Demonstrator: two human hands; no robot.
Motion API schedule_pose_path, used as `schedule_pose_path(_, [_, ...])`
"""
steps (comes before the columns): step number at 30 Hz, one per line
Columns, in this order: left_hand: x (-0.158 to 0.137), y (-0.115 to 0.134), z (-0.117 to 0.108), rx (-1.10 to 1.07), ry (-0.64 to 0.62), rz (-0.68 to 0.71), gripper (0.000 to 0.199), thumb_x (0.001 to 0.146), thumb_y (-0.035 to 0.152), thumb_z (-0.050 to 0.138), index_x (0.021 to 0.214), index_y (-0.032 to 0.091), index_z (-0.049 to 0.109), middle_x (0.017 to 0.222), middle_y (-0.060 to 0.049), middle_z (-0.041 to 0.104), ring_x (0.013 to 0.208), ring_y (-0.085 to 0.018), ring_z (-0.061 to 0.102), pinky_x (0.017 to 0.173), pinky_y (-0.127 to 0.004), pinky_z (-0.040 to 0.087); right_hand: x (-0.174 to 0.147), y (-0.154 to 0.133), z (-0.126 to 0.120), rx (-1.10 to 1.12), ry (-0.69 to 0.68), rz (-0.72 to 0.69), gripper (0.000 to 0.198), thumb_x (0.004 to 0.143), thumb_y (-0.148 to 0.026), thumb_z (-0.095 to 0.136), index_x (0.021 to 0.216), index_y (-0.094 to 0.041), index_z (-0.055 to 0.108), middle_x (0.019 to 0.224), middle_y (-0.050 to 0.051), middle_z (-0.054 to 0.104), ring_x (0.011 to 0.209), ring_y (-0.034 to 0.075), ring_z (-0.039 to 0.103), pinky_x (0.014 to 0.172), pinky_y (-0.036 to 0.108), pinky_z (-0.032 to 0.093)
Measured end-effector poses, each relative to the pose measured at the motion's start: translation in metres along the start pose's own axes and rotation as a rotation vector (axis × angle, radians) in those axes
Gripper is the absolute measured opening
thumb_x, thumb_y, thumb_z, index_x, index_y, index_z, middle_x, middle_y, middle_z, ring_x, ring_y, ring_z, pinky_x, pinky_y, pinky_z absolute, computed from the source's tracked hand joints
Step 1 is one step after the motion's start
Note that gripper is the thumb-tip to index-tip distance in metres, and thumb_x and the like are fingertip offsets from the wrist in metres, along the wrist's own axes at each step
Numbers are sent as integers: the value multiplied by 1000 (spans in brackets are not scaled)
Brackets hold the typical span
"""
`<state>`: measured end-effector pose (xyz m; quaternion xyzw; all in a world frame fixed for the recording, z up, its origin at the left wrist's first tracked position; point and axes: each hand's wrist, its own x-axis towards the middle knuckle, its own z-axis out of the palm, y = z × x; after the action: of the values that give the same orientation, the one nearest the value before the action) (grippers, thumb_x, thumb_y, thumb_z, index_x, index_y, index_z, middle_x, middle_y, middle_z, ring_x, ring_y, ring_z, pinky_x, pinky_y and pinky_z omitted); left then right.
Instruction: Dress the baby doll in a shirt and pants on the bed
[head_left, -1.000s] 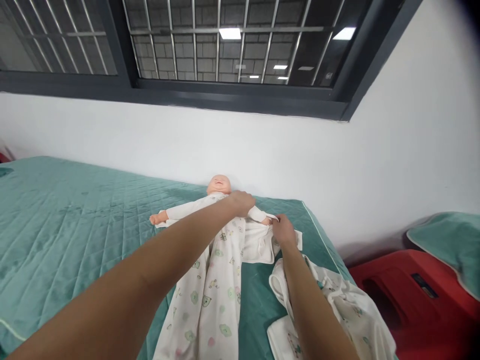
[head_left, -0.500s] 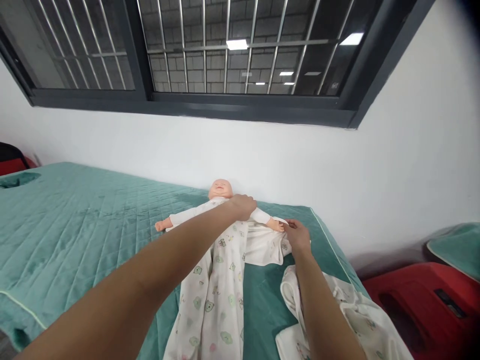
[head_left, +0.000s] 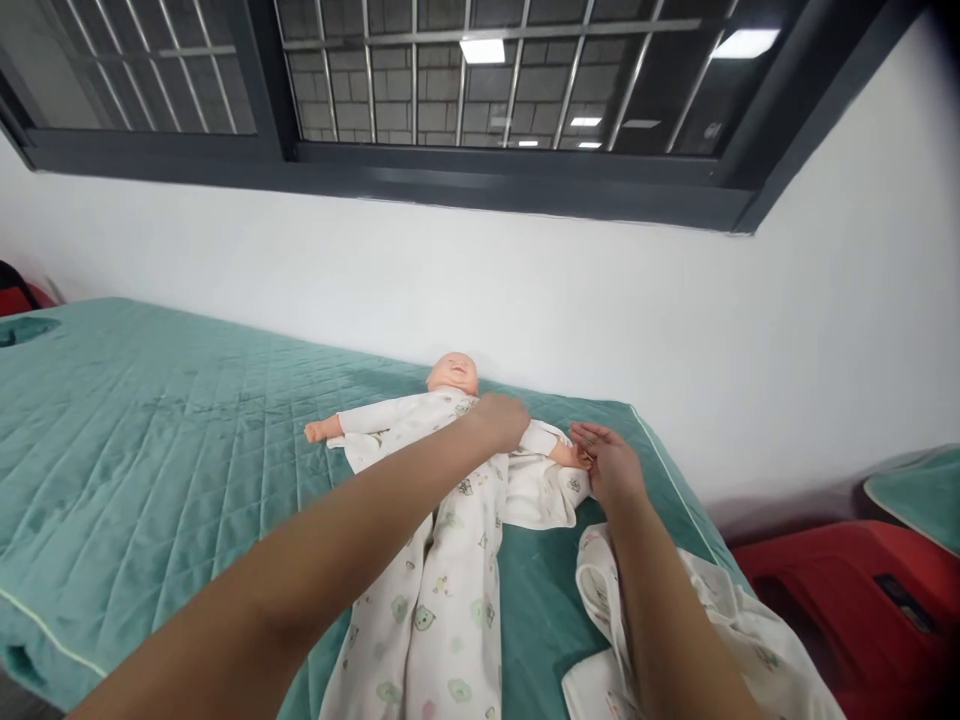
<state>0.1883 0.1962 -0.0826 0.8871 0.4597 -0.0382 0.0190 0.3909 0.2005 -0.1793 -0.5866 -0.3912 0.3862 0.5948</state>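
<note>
Doll (head_left: 453,374) on green quilt (head_left: 187,430), barred window (head_left: 435,100)

An indoor room of unclear kind, with a white wall (head_left: 225,260), barred window (head_left: 417,95) and quilted green cover (head_left: 187,430)

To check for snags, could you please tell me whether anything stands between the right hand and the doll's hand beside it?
Nothing visible does: the right hand is close beside the doll's hand, while the loose clothes lie nearer the camera.

Doll's head (head_left: 454,373) looks smooth plastic, bedspread (head_left: 187,430) quilted cloth.
</note>
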Motion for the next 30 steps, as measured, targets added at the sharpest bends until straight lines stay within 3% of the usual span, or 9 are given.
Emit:
schedule_pose_path(3, [-35, -16, 1, -89, 159, -37, 34, 91, 31, 50, 120, 17, 60, 126, -13, 63, 115, -26, 58, 94, -37, 49, -4, 0, 3, -152, -17, -49, 20, 66, -22, 56, 85, -20, 61, 98, 9, 73, 95, 22, 69, 82, 34, 55])
schedule_pose_path(5, [-65, -35, 10, -310, 469, -178, 32, 95, 32, 43, 117, 19, 62, 125, -9, 64, 119, -23, 56, 100, -35, 46, -7, 0, 8, -286, -25, -95, 17, 69, -27, 57, 84, -20, 64, 95, 8, 73, 96, 25, 66, 86, 38, 52])
schedule_pose_path(7, [-91, -57, 26, -559, 620, -284, 34, 97, 36, 40, 119, 21, 61, 129, -6, 63, 122, -21, 55, 105, -34, 43, -10, -1, 14, -410, -35, -153, 18, 72, -31, 58, 84, -21, 66, 97, 8, 71, 100, 26, 63, 94, 40, 46])
schedule_pose_path(12, [-123, -92, 65, -1021, 544, -415, 46, 97, 44, 40, 136, 24, 51, 150, -2, 46, 139, -20, 41, 116, -33, 32, -15, -2, 29, -737, -151, -299, 35, 86, -43, 46, 100, -18, 67, 107, 12, 69, 105, 28, 59, 98, 42, 41])
schedule_pose_path(17, [-122, -98, 76, -1132, 501, -365, 56, 93, 51, 46, 142, 25, 45, 159, -1, 29, 149, -21, 18, 122, -36, 20, -30, -3, 49, -1029, -237, -588, 53, 94, -48, 33, 121, -11, 58, 123, 20, 63, 117, 33, 54, 103, 49, 38])
schedule_pose_path(21, [-120, -103, 79, -1158, 468, -325, 61, 88, 54, 55, 142, 28, 46, 160, 0, 26, 150, -23, 15, 123, -38, 17, -50, -3, 74, -1078, -298, -765, 49, 97, -42, 29, 134, -16, 49, 136, 16, 56, 128, 33, 48, 112, 56, 26])
schedule_pose_path(25, [-118, -106, 84, -1177, 490, -279, 59, 82, 55, 62, 135, 28, 53, 158, 0, 31, 150, -25, 15, 123, -40, 16, -57, -4, 83, -970, -339, -692, 51, 97, -45, 31, 136, -18, 48, 138, 14, 55, 130, 32, 46, 112, 54, 27])
schedule_pose_path(30, [-120, -104, 90, -1251, 577, -226, 50, 78, 46, 70, 124, 26, 62, 154, -2, 39, 147, -25, 23, 122, -40, 18, -71, -14, 86, -680, -453, -559, 56, 94, -56, 40, 141, -26, 45, 149, 7, 45, 138, 27, 37, 116, 49, 25])
